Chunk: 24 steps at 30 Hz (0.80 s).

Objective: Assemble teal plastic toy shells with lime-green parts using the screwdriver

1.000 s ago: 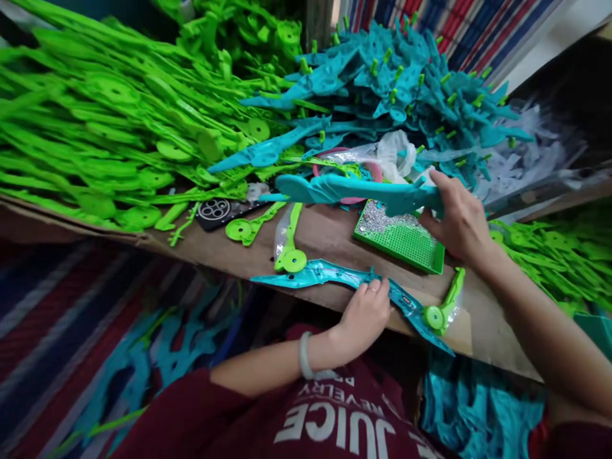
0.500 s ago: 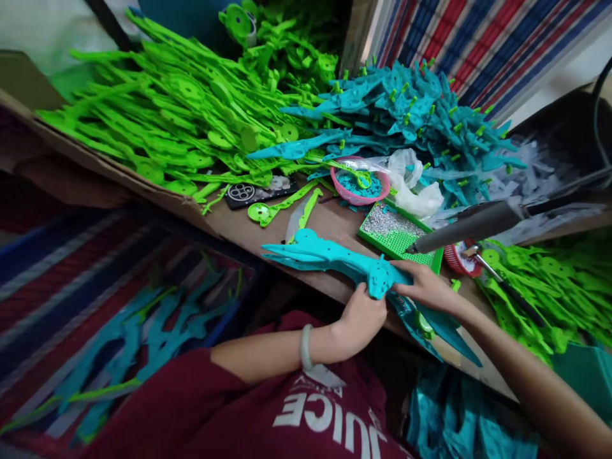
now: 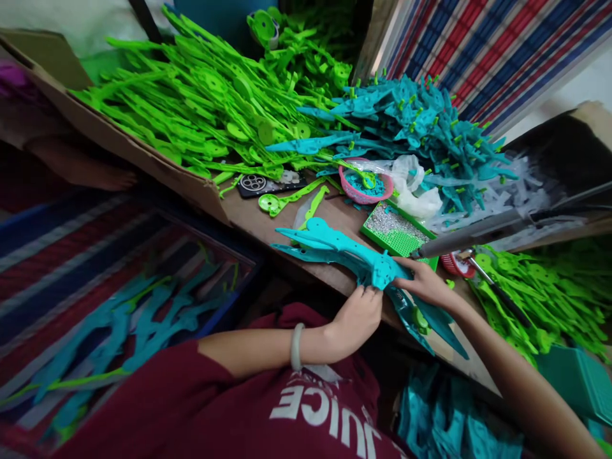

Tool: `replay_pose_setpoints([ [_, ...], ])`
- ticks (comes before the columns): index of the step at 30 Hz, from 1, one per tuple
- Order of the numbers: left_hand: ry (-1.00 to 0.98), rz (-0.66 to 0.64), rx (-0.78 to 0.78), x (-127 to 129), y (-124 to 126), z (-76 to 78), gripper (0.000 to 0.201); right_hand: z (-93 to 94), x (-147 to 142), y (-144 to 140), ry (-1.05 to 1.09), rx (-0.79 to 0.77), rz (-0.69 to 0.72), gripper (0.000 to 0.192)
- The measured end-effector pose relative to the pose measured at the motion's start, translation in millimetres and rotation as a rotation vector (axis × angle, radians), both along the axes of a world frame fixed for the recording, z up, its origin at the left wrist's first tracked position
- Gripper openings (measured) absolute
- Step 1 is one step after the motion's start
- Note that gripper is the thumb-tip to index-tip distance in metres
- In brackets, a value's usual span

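Note:
A long teal plastic part [image 3: 351, 248] with pointed ends lies across the front edge of the workbench. My left hand [image 3: 356, 322], with a pale bangle on its wrist, has its fingers closed on the underside of the part's thick middle. On the other side, my right hand [image 3: 425, 284] grips the same part, thumb and fingers around it. Below the right hand, a bright green piece [image 3: 421, 320] shows inside the teal lower end. A grey electric screwdriver [image 3: 473, 234] points its tip toward the part, close above the right hand. Some fingertips are hidden.
A green tray [image 3: 399, 242] of small silvery screws and a pink basket [image 3: 366, 197] of teal bits stand behind the part. Heaps of green parts [image 3: 201, 95] and teal parts [image 3: 411, 115] fill the back. A phone [image 3: 272, 183] and a red basket [image 3: 458, 264] lie nearby.
The view has shifted slightly. Both hands still hold the teal part, which is turned a little; the left fingers sit slightly lower along its edge.

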State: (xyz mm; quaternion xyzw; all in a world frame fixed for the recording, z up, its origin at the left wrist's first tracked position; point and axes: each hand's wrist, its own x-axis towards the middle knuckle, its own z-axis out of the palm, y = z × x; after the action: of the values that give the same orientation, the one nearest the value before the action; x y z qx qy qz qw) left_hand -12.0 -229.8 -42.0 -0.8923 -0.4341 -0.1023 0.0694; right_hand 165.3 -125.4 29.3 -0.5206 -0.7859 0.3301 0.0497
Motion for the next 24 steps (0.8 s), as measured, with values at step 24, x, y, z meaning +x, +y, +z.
replay_pose_setpoints([
  [24, -0.433, -0.289, 0.196, -106.4, -11.8, -10.6, 0.016, -20.3, -11.9, -6.3, -0.312, 0.123, 0.233, 0.06],
])
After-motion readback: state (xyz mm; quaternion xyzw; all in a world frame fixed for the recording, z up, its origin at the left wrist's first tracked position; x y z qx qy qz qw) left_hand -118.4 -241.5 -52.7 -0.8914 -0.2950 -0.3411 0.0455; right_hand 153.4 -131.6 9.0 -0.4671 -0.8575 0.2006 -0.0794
